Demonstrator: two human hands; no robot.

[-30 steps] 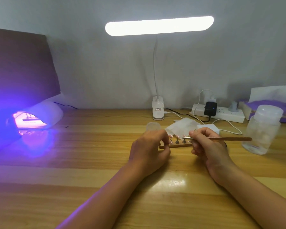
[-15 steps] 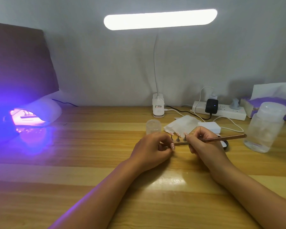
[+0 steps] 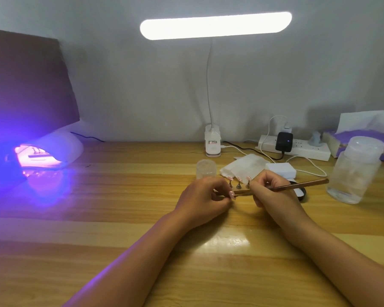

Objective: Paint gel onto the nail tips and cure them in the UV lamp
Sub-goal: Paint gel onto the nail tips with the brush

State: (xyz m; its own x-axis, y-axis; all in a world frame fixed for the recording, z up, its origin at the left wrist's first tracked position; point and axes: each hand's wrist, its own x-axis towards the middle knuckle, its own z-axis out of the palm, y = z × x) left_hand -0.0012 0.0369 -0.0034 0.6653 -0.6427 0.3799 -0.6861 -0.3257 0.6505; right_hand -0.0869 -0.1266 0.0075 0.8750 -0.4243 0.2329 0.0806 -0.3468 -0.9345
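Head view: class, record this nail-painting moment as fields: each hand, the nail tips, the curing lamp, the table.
left hand: pinches one pink nail tip
right hand: grips thin brown brush, its working end towards that tip
other tips: three pink tips on small metal stands, upright, just behind the hands
curing lamp: white domed UV lamp at far left, glowing violet, a rack of stands inside
table: wooden table; clear lidded plastic jar at right

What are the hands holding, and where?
Right hand pinches the thin brown brush near its front end; left hand holds a pink nail tip from underneath, grip partly hidden.
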